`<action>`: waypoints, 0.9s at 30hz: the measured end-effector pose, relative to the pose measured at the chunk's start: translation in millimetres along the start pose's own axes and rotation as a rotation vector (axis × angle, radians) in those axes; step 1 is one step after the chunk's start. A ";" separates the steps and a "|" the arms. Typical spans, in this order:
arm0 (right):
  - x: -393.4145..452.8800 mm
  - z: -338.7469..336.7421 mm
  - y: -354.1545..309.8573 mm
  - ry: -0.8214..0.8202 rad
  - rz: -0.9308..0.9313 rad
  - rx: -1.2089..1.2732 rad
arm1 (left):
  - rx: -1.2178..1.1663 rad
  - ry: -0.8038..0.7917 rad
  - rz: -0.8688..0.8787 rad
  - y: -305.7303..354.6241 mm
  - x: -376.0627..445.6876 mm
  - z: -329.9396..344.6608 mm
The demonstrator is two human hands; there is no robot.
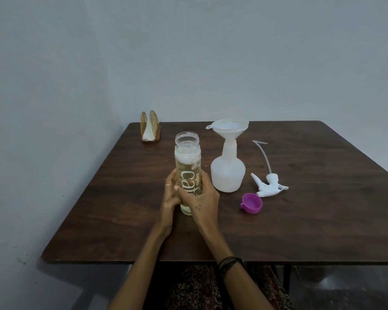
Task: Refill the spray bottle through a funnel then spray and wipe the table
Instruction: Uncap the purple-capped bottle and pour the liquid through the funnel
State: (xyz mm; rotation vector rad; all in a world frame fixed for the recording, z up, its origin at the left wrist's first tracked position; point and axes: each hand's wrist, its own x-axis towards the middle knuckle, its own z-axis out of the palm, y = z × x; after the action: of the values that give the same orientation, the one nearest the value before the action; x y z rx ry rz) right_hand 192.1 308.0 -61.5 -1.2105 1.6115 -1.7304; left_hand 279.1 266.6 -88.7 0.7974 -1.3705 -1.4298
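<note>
Dark wood counter (pixel 300 220), prep looks done, pour not started as far as I can judge. Nearest me, both hands are on the clear source bottle (pixel 188 173): left hand (pixel 170 198) wraps its lower body from the left, fingers curled round it; right hand (pixel 202 198) wraps it from the right, thumb across the front over the print. Firm two-hand grip. Bottle stands upright on the counter, mouth open, pale yellowish liquid up to near the shoulder with foam on top.

Right of that, the purple cap (pixel 251 203) lies off, open side up. Just past it the white trigger head (pixel 269 185) lies on its side with its dip tube pointing away, so the sprayer is already unscrewed.

Farther back, spray bottle (pixel 227 175) stands upright just right of the source bottle, white funnel (pixel 227 130) seated in its neck. It looks empty, though the translucent plastic makes that uncertain.

Left to do: pour, remove funnel, refit trigger, spray, wipe. Napkin holder (pixel 150 129) at the far left corner is my likely wipe source.
</note>
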 end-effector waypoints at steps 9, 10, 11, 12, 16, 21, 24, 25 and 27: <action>-4.0 -71.2 -21.6 0.110 -0.035 -0.026 | 0.117 0.116 0.035 11.3 18.9 14.3; -2.8 -80.1 -23.4 0.128 -0.032 -0.035 | 0.141 0.089 0.048 15.7 24.3 22.1; -1.2 -87.8 -24.8 0.147 -0.027 -0.047 | 0.163 0.062 0.052 19.7 31.9 30.6; 0.1 -94.5 -25.5 0.168 -0.021 -0.058 | 0.182 0.035 0.047 24.6 40.7 40.3; 4.8 -114.6 -27.9 0.255 -0.003 -0.079 | 0.181 -0.104 0.006 42.7 79.5 80.8; 6.3 -130.4 -29.5 0.261 -0.019 -0.108 | 0.173 -0.228 0.022 49.4 110.8 105.7; 6.0 -133.4 -30.8 0.250 -0.022 -0.114 | 0.273 -0.263 0.042 49.9 115.7 109.1; 6.0 -133.4 -31.9 0.241 -0.025 -0.112 | 0.311 -0.285 0.041 50.3 115.4 109.7; 7.6 -132.0 -32.1 0.231 -0.021 -0.105 | 0.374 -0.312 0.039 50.6 115.0 109.5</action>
State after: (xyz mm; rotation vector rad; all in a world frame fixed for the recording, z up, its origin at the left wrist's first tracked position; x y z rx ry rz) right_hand 84.1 378.1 -17.5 -1.1109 1.8494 -1.8773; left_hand 150.7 201.8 -4.4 0.7980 -1.9211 -1.3235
